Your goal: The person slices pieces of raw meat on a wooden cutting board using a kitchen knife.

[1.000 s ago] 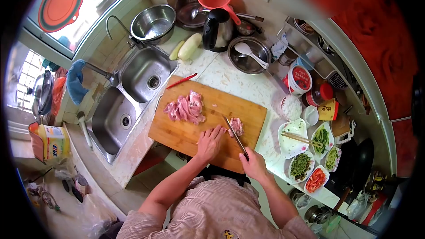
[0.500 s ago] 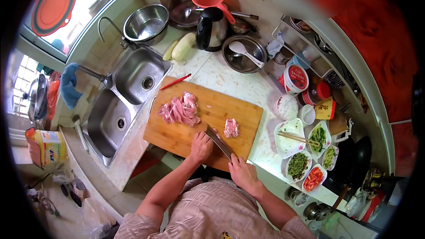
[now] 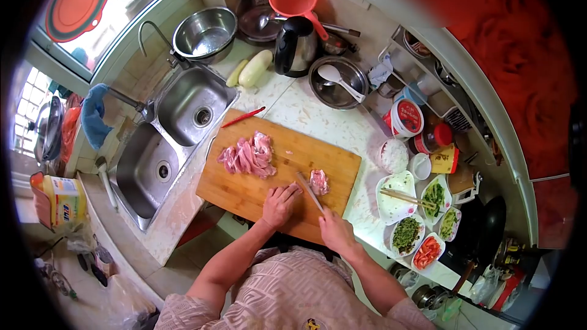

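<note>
My right hand [image 3: 336, 231] is wrapped around the handle of a kitchen knife [image 3: 310, 193]. The blade points away from me over the wooden cutting board [image 3: 244, 197], its edge side beside a small pile of cut meat [image 3: 318, 181]. Left of the blade, my left hand [image 3: 280, 206] rests on the board with fingers curled together, pressing a piece of raw meat [image 3: 296, 187] that is mostly hidden under the fingertips. A bigger heap of pink meat strips [image 3: 247, 155] lies on the board's far left part. At the board's upper edge lies a thin red stick-like object [image 3: 243, 117].
A double steel sink [image 3: 160, 174] is at the left. Behind the board stand a kettle [image 3: 295, 46], a steel bowl [image 3: 338, 82] with a white spoon and pale vegetables [image 3: 255, 68]. To the right are chopsticks [image 3: 408, 198] on a plate and bowls of chopped greens [image 3: 406, 234] and red pieces [image 3: 427, 252].
The knife has turned from a slant across the board to a steeper angle beside the small pile, its blade farther right. My left hand has shifted slightly right onto the meat piece.
</note>
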Motion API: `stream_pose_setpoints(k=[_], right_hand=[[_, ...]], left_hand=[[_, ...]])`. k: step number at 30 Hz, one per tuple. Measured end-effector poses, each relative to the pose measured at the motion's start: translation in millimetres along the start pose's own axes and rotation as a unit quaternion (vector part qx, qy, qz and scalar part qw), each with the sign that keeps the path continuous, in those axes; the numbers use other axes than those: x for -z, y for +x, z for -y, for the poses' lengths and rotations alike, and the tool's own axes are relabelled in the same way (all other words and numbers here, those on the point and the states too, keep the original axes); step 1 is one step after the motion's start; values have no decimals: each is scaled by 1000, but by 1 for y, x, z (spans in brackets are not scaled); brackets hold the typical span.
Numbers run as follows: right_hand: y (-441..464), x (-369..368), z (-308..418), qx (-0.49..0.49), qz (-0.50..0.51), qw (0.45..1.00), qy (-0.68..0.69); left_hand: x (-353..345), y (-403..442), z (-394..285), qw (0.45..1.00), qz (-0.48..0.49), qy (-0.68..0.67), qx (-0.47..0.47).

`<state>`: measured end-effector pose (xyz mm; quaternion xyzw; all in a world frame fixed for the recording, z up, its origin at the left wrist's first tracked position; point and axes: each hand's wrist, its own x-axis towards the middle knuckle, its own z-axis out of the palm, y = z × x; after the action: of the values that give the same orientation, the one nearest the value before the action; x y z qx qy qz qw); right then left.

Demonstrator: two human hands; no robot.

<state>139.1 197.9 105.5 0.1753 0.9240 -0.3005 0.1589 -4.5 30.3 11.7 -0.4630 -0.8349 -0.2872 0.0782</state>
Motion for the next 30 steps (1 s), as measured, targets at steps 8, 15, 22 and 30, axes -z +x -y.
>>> stream_pose_setpoints(k=[8,15,22,30], right_hand=[[-37,7,17,16,28,997,-67],[4,-7,18,40,17,996,-84],[-21,12,19,9,12,999,-46],[-3,2,12,21,55,996,-67]], left_hand=[[-4,-3,5,999,-31,-10,-9],[6,0,1,1000,6,8,0],[9,3,-1,999,-36,-20,-1],[5,-5,3,1000,24,-11,11]])
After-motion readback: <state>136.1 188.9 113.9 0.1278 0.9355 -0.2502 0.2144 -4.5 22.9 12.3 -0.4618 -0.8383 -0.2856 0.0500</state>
